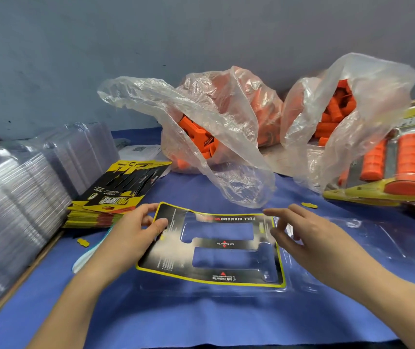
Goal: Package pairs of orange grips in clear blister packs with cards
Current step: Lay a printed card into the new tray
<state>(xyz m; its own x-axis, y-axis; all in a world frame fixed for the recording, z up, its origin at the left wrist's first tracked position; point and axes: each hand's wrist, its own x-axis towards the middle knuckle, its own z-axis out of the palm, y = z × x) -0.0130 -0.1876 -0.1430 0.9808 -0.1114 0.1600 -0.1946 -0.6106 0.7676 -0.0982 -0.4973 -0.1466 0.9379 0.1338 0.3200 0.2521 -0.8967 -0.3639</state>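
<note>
A black and yellow card (226, 244) with two cut-out windows lies on an opened clear blister pack (352, 238) spread on the blue cloth. My left hand (136, 230) pinches the card's left edge between thumb and fingers. My right hand (299, 230) hovers over the card's right edge with fingers spread and relaxed, holding nothing. Two clear plastic bags (214, 117) (340, 109) at the back hold loose orange grips.
Stacks of empty clear blister packs (17, 197) fill the left side. A pile of printed cards (115, 195) sits beside them. Finished packs with orange grips (398, 167) lie at the right. Small yellow cut-out scraps (309, 205) (83, 242) lie on the cloth.
</note>
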